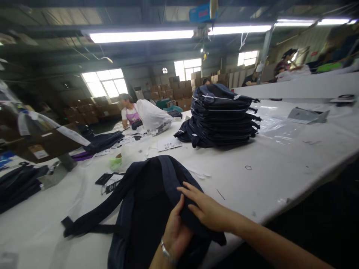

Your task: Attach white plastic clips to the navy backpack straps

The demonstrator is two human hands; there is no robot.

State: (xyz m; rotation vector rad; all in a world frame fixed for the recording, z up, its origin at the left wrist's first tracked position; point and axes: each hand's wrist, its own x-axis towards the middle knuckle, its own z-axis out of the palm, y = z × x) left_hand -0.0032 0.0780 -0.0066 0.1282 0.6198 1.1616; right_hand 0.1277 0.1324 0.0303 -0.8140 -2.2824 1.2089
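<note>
A dark navy backpack lies on the white table in front of me, back panel up. One shoulder strap curves down its right side; the other stretches out to the left. My left hand, with a silver band at the wrist, is closed around the right strap from below. Its thumb points up and its other fingers are mostly hidden. My right hand rests on the same strap from the right, fingers stretched out and spread apart.
A tall stack of dark backpacks stands behind on the table. Black tags and a green tape roll lie left. A co-worker in a pink apron sits across near a white plastic bag. A grey piece lies right.
</note>
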